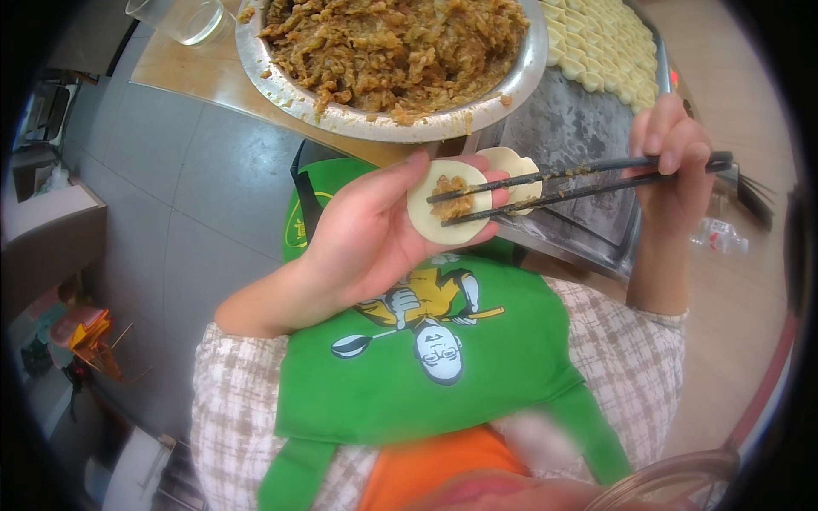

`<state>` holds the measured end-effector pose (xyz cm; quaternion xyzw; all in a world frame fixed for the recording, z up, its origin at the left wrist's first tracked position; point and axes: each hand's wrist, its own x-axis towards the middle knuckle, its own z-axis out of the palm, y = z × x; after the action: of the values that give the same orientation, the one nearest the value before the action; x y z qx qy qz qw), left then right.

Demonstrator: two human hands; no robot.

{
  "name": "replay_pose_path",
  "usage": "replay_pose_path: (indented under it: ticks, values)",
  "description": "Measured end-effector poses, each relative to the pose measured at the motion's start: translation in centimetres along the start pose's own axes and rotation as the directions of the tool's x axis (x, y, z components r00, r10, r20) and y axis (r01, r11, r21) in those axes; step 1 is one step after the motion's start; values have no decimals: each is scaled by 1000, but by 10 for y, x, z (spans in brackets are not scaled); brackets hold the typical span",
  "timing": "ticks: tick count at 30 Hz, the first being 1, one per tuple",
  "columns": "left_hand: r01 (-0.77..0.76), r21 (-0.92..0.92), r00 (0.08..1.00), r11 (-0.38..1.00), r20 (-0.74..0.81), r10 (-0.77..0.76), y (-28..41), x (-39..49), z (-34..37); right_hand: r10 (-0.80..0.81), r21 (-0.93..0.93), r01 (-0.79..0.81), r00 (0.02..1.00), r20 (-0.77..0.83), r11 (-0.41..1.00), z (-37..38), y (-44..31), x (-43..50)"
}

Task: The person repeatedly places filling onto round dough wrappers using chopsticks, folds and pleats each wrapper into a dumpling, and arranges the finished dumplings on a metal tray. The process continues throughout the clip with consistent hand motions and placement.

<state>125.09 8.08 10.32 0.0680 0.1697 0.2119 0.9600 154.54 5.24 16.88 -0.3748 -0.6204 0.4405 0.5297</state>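
A round dough wrapper [424, 220] rests across the palm and fingers of my left hand [367, 230]. On its middle sits a small lump of minced filling [452, 203]. My right hand [672, 144] grips a pair of black chopsticks [575, 171] near their far ends. The chopstick tips touch the filling, and bits of it cling along the sticks. Just beyond my left fingers lie more dough wrappers [525, 167], partly hidden by the chopsticks and the hand. A large metal bowl [409, 132] heaped with filling [396, 51] stands in front of me.
Rows of folded dumplings [601, 48] cover the far part of a floured metal tray [562, 118] at the right. A clear glass [195, 22] stands on the wooden table [185, 70] at the upper left. Right of the tray lies a plastic bottle [721, 236].
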Motion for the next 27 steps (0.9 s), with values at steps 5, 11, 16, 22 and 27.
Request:
replay_pose_path:
  ticks: [5,11,16,22,27]
  values:
    - [-7,12,1000,1000,-24,7,-1,-2,0,-29,-8,29,1000,3,1000,-5,6,-2]
    - [-34,-1,999,999,34,34,1,5,-8,193,695,21,954,-229,719,-18,11,-8]
    - [-122,-88,985,989,108,132,2,22,-4,243,410,-141,948,-207,901,-52,20,9]
    - [-153,-148,986,977,40,160,-8,4,-9,169,346,-29,908,-384,938,-48,23,31]
    - [-192,-130,978,973,55,200,-10,-8,-8,148,251,-16,843,-517,968,-44,50,70]
